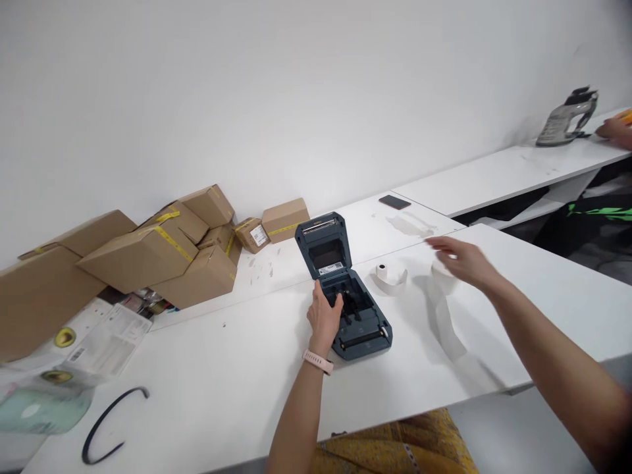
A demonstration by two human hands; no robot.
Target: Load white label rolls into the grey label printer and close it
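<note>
A dark blue-grey label printer (363, 329) stands on the white table with its lid (323, 247) swung up, so its inner bay shows. My left hand (324, 315) grips the printer's left side, the thumb reaching into the bay and the other fingers along the outer edge. To the right, my right hand (461, 260) is slightly blurred, its fingers stretched out toward the left. Just under it is a larger white paper roll (444, 280), partly hidden, with a long strip (449, 329) trailing toward the table's front edge. A small paper roll (382, 270) with a curled loose end lies between printer and right hand.
Cardboard boxes (148, 253) are piled at the left by the wall. Plastic-wrapped packages (106, 342) and a black curved band (101, 421) lie at front left. A phone (395, 202) lies at the back. Farther right are a clear jug (565, 122) and another person's hand (617, 131).
</note>
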